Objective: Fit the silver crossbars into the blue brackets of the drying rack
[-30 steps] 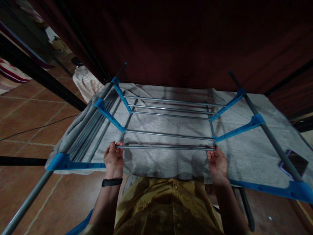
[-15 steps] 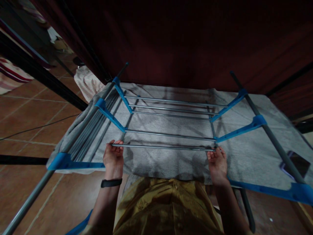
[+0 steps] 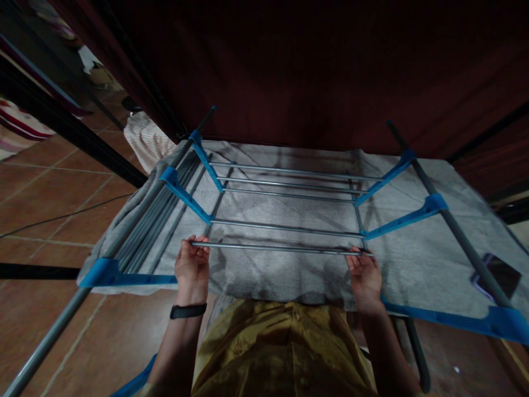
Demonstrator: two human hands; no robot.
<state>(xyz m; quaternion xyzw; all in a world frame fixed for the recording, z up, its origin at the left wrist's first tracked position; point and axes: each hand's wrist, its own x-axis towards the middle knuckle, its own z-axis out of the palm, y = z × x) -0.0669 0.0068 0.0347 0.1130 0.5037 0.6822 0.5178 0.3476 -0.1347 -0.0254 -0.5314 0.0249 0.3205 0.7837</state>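
Note:
A thin grey metal rod (image 3: 276, 248) runs level across the front of a drying rack with blue plastic arms (image 3: 184, 193). My left hand (image 3: 192, 267), a black band on its wrist, has its fingers curled over the rod's left end. My right hand (image 3: 364, 274) grips the rod's right end, close to the tip of the right blue arm (image 3: 407, 218). Three more rods (image 3: 285, 182) sit fixed between the arms farther back, and another rod (image 3: 285, 227) lies just behind the held one.
A grey towel (image 3: 413, 264) lies under the rack. A dark phone (image 3: 496, 274) rests on it at right. A bundle of spare rods (image 3: 152, 220) lies along the left side. Long grey rack poles (image 3: 450, 220) run on both sides. Terracotta floor tiles at left; dark curtain behind.
The rod in both hands has shifted slightly to the left and a little away from me; my hands moved with it.

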